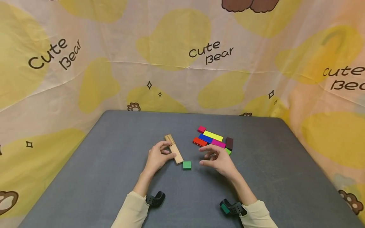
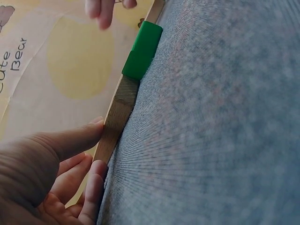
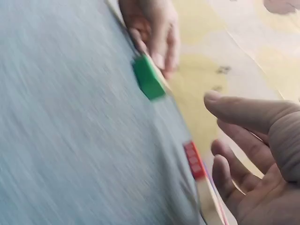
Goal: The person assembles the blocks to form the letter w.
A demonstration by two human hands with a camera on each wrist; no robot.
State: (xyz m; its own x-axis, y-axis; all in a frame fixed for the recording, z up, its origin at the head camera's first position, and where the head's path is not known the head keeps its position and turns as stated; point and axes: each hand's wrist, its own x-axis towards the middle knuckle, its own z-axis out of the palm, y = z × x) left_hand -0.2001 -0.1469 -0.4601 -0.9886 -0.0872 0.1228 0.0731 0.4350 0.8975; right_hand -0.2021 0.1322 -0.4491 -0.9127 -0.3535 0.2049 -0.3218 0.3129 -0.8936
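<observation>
My left hand [image 1: 158, 156] is at a pale wooden block [image 1: 177, 155] on the table, thumb on its near part and index finger farther up. The left wrist view has the thumb and a fingertip at the wooden block [image 2: 117, 123]. A narrower, grooved wooden piece [image 1: 169, 138] continues at its far end. Against its near end sits a small green block [image 1: 187, 165], seen also in the right wrist view as a green block [image 3: 149, 79]. My right hand [image 1: 219, 160] holds nothing, its fingers loosely bent beside the coloured blocks.
Right of centre, a cluster holds a red block [image 1: 200, 142], blue block [image 1: 205, 138], yellow block [image 1: 213, 136], magenta block [image 1: 218, 143], dark brown block [image 1: 229, 143], light green block [image 1: 227, 151] and pinkish-red block [image 1: 201, 129]. A printed cloth [image 1: 171, 41] hangs behind the grey table [image 1: 119, 177].
</observation>
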